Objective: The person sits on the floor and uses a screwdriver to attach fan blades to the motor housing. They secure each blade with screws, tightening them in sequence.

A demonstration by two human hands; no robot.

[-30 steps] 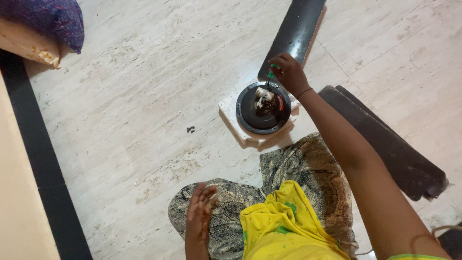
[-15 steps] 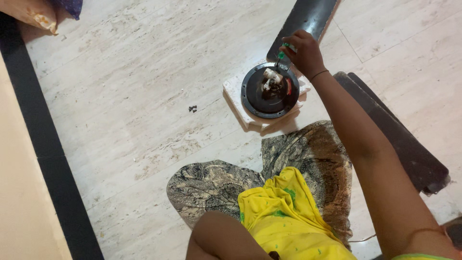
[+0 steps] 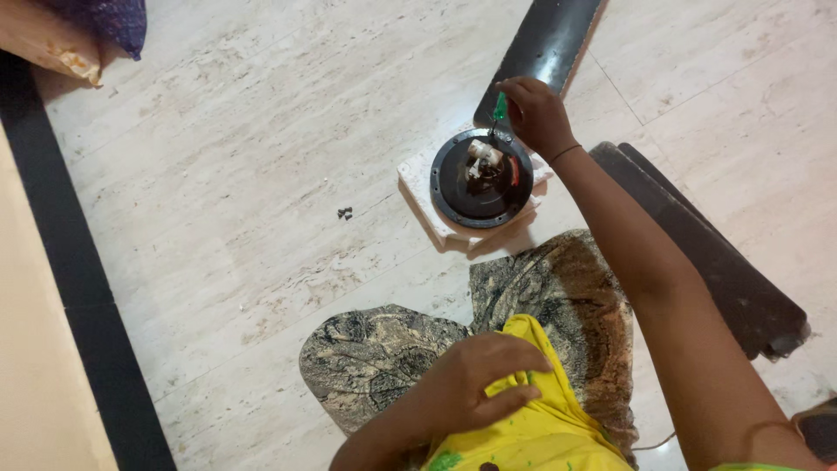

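At motor rim [image 3: 436,174] — right hand [image 3: 539,115].

A bright yellow garment [image 3: 523,419] flecked with green is being worn over the lap, above trousers [image 3: 558,305] patterned in black, grey and tan swirls. A thin dark band [image 3: 565,153] is being worn around the wrist of the right hand [image 3: 536,113]; both forearms are being left bare.
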